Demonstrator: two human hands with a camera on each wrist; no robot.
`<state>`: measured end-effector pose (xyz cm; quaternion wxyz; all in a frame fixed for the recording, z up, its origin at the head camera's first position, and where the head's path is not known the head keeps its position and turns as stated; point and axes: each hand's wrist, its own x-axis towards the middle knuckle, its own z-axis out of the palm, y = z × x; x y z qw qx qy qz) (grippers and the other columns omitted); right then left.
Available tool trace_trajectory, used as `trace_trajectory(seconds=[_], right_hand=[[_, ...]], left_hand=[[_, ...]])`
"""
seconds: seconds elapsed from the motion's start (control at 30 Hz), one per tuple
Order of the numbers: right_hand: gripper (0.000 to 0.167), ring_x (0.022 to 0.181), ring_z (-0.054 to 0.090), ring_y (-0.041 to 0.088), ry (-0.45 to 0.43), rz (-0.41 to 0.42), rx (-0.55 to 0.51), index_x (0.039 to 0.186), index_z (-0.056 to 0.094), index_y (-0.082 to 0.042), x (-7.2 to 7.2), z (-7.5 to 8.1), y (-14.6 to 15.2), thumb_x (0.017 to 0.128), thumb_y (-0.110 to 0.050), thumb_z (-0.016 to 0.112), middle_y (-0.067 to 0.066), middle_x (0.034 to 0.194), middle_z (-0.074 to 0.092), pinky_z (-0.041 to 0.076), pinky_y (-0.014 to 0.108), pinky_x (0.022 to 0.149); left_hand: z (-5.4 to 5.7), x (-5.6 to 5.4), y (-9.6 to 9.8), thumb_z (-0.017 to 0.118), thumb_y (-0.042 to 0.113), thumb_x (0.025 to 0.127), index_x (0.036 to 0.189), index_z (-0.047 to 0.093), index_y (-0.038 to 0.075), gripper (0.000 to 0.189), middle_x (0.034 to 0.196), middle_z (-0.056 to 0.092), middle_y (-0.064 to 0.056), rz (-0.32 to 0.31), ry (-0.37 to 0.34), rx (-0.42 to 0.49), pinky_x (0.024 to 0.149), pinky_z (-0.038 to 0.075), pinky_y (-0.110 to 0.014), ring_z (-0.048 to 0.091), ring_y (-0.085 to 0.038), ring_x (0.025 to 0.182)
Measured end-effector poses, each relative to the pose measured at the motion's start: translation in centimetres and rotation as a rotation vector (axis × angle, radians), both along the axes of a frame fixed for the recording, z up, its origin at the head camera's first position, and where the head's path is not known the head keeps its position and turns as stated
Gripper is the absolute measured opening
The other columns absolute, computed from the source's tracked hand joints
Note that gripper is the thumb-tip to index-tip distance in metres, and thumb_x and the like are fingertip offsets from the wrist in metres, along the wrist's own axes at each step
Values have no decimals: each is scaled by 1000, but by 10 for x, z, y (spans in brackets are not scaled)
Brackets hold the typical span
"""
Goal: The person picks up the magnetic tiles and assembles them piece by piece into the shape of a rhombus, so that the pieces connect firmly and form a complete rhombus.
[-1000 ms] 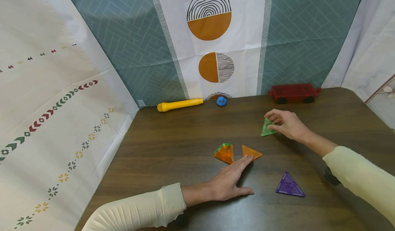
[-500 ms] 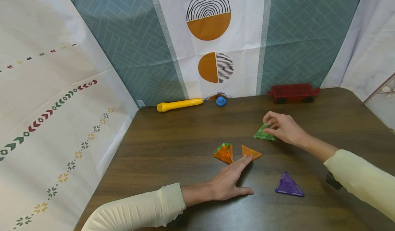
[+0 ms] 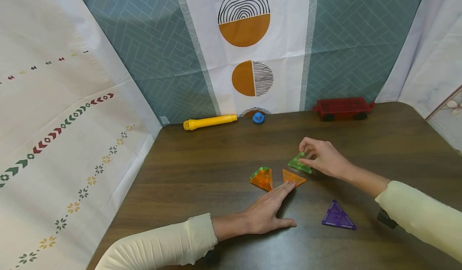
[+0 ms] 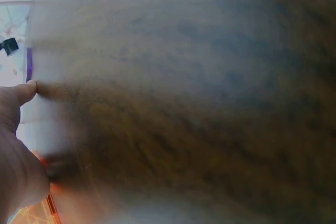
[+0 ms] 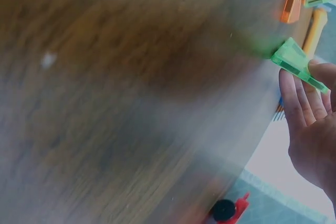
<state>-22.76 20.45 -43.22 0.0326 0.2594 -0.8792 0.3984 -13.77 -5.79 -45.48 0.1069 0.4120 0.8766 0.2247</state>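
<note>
Between thumb and fingers my right hand [image 3: 325,157] pinches a translucent green triangular magnetic tile [image 3: 299,164], tilted close over the table; the right wrist view shows the same green tile [image 5: 295,62] edge-on in the grip. My left hand [image 3: 268,212] lies with its fingers stretched out, fingertips on the near edge of a flat orange triangular tile [image 3: 293,177]. Just left of that tile stands a small pyramid [image 3: 262,179] of orange and green tiles, its lower tip right by the left fingers. In the left wrist view, the left hand [image 4: 21,161] shows thumb and palm edge only.
A purple triangular tile [image 3: 338,216] lies at the front right of the brown table [image 3: 173,206]. Along the back are a yellow toy microphone [image 3: 210,122], a small blue round piece [image 3: 258,118] and a red wheeled wagon base [image 3: 343,108]. Fabric hangs behind.
My right hand has carried the green tile left and nearer to me, toward the orange tile, turning it flatter on the way. The left hand has stayed in place.
</note>
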Motion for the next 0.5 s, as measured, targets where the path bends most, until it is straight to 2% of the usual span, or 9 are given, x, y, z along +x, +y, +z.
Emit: trace_trajectory(seconds=[0.27,0.5], right_hand=[[33,78,74,15,-27,16,-9,99,57,-10,8,0,-10,87,6,84,4,95,70,56,28,59],[33,81,73,15,-44,53,-31,102,59,-11,15,0,-15,88,1,86,2,97,68,60,27,64]], left_hand=[[0,0,0,76,44,99,170,20,7,97,174,23,-12,-3,-8,-1,124,32,-39,22,-17,160],[-1,0,-1,76,44,99,170,21,8,97,174,24,-9,-1,-5,1,124,32,-38,22,-16,160]])
